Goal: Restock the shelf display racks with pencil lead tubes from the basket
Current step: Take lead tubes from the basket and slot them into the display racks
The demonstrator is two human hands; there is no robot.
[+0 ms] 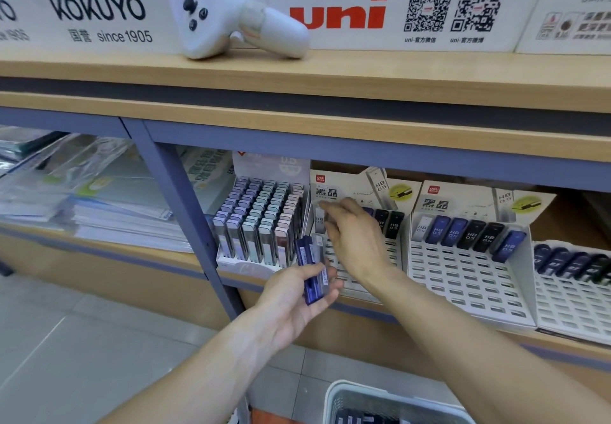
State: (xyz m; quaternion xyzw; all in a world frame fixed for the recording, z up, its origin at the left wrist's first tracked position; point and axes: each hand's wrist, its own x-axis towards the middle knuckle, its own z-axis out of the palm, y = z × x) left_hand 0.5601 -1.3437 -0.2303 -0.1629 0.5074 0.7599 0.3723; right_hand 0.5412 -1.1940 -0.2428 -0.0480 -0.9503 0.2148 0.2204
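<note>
My left hand [294, 294] holds a small bundle of blue and grey pencil lead tubes [310, 268] in front of the lower shelf. My right hand [355, 235] reaches over the white slotted display rack [367, 278], its fingers pinching a blurred grey tube [325, 213] at the rack's top row. That row holds a white tube [319, 220] and dark tubes [388, 222]. A second rack [463, 275] to the right carries a row of white, blue and black tubes. The white basket [390, 397] with more tubes stands on the floor at the bottom edge.
A full box of pastel lead cases [261, 222] stands left of the racks. A third rack [572, 291] sits at far right. A white game-style controller [238, 23] lies on the upper wooden shelf. Stacked plastic-wrapped paper goods [82, 192] fill the left compartment, behind a blue shelf post [185, 205].
</note>
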